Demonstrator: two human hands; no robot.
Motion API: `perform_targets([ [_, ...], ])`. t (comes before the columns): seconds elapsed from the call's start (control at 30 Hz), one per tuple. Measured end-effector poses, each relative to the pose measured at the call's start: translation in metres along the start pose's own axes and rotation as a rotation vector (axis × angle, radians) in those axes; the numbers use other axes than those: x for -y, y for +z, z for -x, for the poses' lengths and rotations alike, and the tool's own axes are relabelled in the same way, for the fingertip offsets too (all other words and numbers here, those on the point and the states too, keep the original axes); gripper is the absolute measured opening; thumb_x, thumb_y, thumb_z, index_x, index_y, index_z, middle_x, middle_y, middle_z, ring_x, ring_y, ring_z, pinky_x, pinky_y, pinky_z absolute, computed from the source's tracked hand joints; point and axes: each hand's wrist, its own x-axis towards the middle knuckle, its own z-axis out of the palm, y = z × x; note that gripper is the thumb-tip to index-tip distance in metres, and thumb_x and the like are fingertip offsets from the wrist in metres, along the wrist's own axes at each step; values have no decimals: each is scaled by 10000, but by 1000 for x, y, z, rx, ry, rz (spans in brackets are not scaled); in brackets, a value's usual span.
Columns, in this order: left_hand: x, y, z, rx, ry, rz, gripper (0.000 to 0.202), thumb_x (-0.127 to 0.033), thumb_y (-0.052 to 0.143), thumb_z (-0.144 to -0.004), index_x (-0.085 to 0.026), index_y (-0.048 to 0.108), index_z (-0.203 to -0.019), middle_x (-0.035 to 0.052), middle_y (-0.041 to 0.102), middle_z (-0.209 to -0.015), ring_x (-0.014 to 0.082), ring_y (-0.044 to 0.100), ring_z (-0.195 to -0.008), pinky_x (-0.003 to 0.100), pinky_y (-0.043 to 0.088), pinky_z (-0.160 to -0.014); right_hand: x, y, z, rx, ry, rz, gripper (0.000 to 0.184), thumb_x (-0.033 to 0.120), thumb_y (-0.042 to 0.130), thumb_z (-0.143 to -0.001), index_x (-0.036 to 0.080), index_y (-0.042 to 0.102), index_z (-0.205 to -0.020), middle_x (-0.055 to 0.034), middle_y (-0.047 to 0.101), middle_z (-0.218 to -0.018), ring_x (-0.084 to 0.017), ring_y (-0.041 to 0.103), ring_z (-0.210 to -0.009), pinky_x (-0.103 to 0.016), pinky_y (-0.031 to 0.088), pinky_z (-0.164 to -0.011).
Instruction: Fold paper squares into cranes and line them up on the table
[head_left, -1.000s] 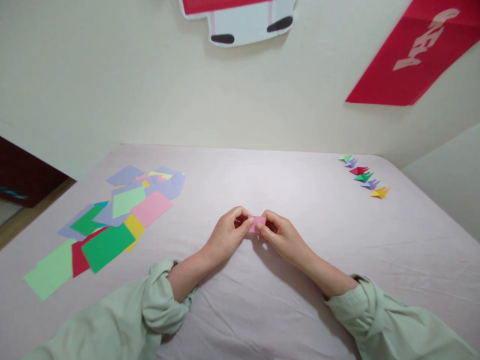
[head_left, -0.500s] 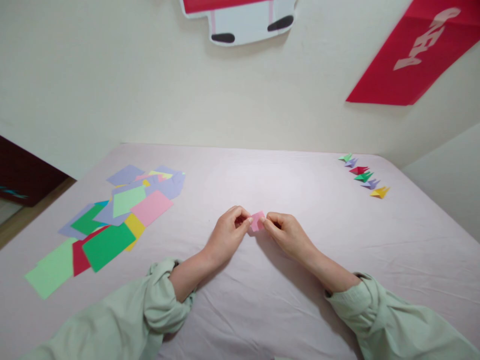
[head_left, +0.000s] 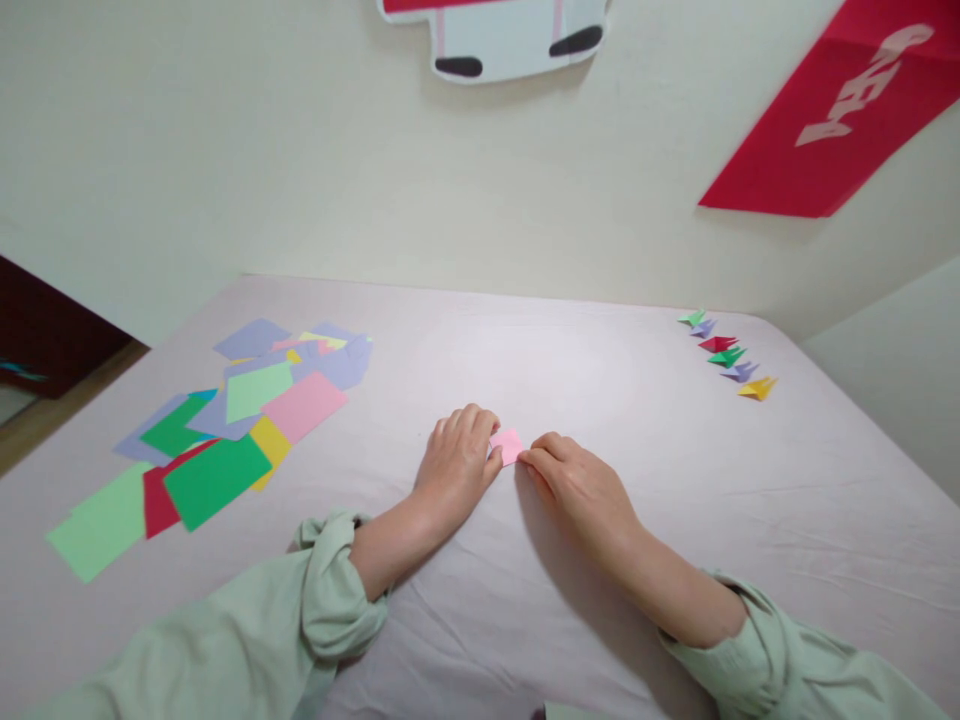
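A small folded square of pink paper (head_left: 507,446) sits between my two hands, at or close to the cloth-covered surface. My left hand (head_left: 460,450) grips its left edge, thumb at the near side and fingers curled at the far side. At the right corner, my right hand (head_left: 576,480) pinches the paper between thumb and fingertips. Shadow falls beneath the right hand and forearm. The paper's underside is hidden.
Loose coloured paper sheets (head_left: 217,485) overlap in a pile on the left of the pale pink cloth (head_left: 480,350). Several folded paper cranes (head_left: 726,357) stand in a row at the back right. A wall with a red banner (head_left: 817,120) rises behind.
The pink paper has been lowered and turned flatter. My left fingers have moved over its left side, and my right hand has shifted its pinch to the near right corner.
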Motion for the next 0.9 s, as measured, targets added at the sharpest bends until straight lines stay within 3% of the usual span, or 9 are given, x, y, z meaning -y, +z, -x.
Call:
perform_targets([
  [0.23,-2,-6,13,112,263,-11,97,-177,524,-935,-195,583,-1010,52,643,-1074,215,564,-1042,373,423,-929,-2,2,5,1,-15,-9,232,109,514,-917,203,692,-1034,-81,673,-1001,-228,606,-895,-343,467,-747],
  [0.57,-3,-4,29,154,295,-136,328,-103,421,-956,-156,511,-1267,114,630,-1244,223,581,-1148,382,443,-972,-5,0,-9,8,-2,-5,283,91,478,-932,219,680,-1083,-77,668,-1042,-215,613,-905,-323,455,-747],
  [0.77,-4,-5,27,169,295,-123,315,-137,440,-959,-140,527,-1261,111,639,-1228,228,588,-1135,385,461,-965,-2,-2,-24,28,12,103,219,152,485,-950,242,679,-996,-61,651,-1056,-194,606,-843,-293,412,-661],
  [0.9,-3,-5,28,138,298,-122,323,-143,446,-958,-128,534,-1268,111,631,-1247,229,581,-1143,385,469,-970,0,-3,-28,47,19,161,201,192,492,-960,252,664,-1046,-54,641,-1106,-192,609,-853,-285,429,-658],
])
